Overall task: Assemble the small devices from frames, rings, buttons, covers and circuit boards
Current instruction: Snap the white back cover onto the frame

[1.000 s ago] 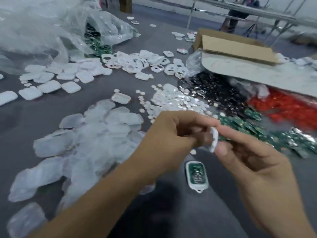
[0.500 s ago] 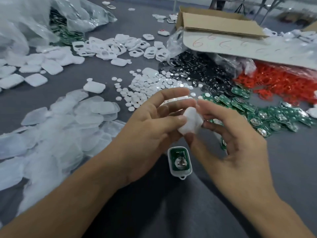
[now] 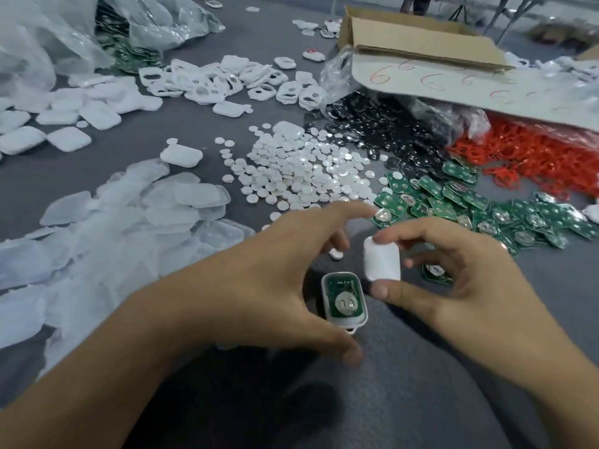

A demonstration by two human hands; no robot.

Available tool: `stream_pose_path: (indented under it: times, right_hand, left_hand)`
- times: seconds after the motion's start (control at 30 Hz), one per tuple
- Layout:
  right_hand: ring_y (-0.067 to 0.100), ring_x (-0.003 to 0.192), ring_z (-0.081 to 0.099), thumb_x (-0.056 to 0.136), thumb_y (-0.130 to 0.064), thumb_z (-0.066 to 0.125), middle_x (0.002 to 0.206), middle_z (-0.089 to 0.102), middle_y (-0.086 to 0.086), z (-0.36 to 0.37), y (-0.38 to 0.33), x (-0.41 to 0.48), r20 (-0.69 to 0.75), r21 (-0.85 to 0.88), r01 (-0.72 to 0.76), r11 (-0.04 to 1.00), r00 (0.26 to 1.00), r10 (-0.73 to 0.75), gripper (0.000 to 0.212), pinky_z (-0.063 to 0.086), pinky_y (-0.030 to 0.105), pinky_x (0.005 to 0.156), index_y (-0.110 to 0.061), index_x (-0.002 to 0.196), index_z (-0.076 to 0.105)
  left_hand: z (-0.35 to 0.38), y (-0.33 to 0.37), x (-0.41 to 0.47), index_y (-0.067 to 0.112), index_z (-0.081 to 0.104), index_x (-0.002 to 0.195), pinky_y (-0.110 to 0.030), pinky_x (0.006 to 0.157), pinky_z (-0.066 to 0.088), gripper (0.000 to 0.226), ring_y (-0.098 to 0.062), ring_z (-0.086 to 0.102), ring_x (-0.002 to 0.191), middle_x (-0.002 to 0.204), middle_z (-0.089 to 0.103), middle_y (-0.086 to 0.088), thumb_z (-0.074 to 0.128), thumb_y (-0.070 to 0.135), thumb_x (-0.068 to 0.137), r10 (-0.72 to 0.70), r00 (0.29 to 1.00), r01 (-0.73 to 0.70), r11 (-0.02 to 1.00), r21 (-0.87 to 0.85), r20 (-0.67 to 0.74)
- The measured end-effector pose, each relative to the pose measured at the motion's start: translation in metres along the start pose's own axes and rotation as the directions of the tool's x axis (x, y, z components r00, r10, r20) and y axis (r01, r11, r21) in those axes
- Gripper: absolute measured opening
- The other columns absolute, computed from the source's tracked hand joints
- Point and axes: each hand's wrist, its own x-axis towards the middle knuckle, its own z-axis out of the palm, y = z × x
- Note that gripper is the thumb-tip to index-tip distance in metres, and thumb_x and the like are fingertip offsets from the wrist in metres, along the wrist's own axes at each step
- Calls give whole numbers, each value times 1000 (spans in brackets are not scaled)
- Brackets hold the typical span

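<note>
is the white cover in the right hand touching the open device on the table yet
Apart. The head view shows a strip of grey table between the white cover in the right hand and the open device.

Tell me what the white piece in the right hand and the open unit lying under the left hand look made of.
The white rounded-rectangle cover in the right hand looks like moulded plastic: opaque, smooth, softly glossy. The open white-framed unit by the left hand has a similar plastic rim around a green circuit board with a shiny round contact, probably metal.
</note>
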Motion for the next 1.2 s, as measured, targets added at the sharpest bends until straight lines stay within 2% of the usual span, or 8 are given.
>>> stream_pose_path:
  times: [0.23, 0.37, 0.53, 0.7, 0.83, 0.93, 1.07, 1.2]
  right_hand:
    - [14, 102, 70, 79, -1, 76, 116, 70, -12, -15, 6, -4, 272, -76, -12, 997, 962, 32, 53, 54, 41, 89, -38, 115, 65]
    - [11, 106, 65, 78, -36, 80, 119, 66, -14, -13, 4, -5, 180, -178, 61, 982, 983, -28, 52, 53, 31, 87, -43, 126, 60]
    - [5, 94, 65, 74, -36, 76, 107, 63, -22, -13, 2, -5, 126, -368, 105, 924, 990, -62, 69, 52, 22, 79, -50, 136, 49]
    - [1, 97, 62, 75, -37, 76, 102, 64, -22, -14, 4, -6, 58, -361, 72, 930, 997, -55, 56, 48, 14, 84, -46, 127, 59]
    - [0, 90, 60, 75, -46, 74, 98, 61, -18, -3, 3, -3, -1, -384, 3, 923, 1000, -4, 43, 45, 7, 77, -39, 117, 69]
    - [-1, 91, 59, 76, -31, 73, 102, 61, -18, -1, 2, -3, 29, -396, -1, 918, 999, 14, 29, 41, 5, 79, -33, 106, 74]
    - [0, 107, 59, 75, -25, 71, 113, 61, -20, -5, -1, -5, 62, -339, 7, 941, 998, 15, 25, 41, 13, 93, -37, 97, 73]
    - [2, 95, 62, 78, -24, 72, 101, 66, -19, -1, -1, -3, 24, -354, 4, 935, 1000, 5, 17, 49, 23, 85, -35, 90, 70]
  left_hand:
    - [9, -1, 2, 60, 17, 146, -15, 98, 40, 101, 7, 47, 115, 112, 52, 27, 82, 63, 69, 23, 1000, -25, 995, 100, 21]
    - [7, -2, 1, 56, 21, 149, -15, 97, 42, 93, 2, 52, 119, 119, 56, 25, 80, 40, 80, 42, 999, -44, 997, 65, 34]
    - [1, -2, -4, 65, 18, 147, -24, 105, 42, 100, 7, 44, 133, 133, 50, 27, 78, 27, 77, 49, 998, -48, 999, -18, 30]
    - [9, -3, -3, 65, 17, 144, -25, 98, 46, 95, 11, 44, 119, 118, 46, 29, 76, 64, 69, 2, 999, 1, 996, 85, -34]
    - [8, -1, 0, 55, 24, 146, -25, 92, 50, 85, 4, 55, 112, 113, 57, 25, 75, 48, 78, 6, 1000, -6, 999, 52, -15]
    - [7, 1, -1, 55, 27, 146, -28, 96, 50, 85, 0, 57, 117, 118, 60, 24, 72, 29, 79, 18, 1000, -18, 1000, 9, 18]
    - [5, 2, -3, 57, 31, 144, -21, 97, 48, 79, 4, 55, 120, 121, 58, 25, 73, 37, 81, 26, 1000, -26, 1000, -7, 16]
    - [5, 3, -1, 57, 35, 142, -19, 93, 48, 69, 8, 57, 115, 116, 62, 28, 73, 42, 86, 27, 999, -27, 1000, -8, -41]
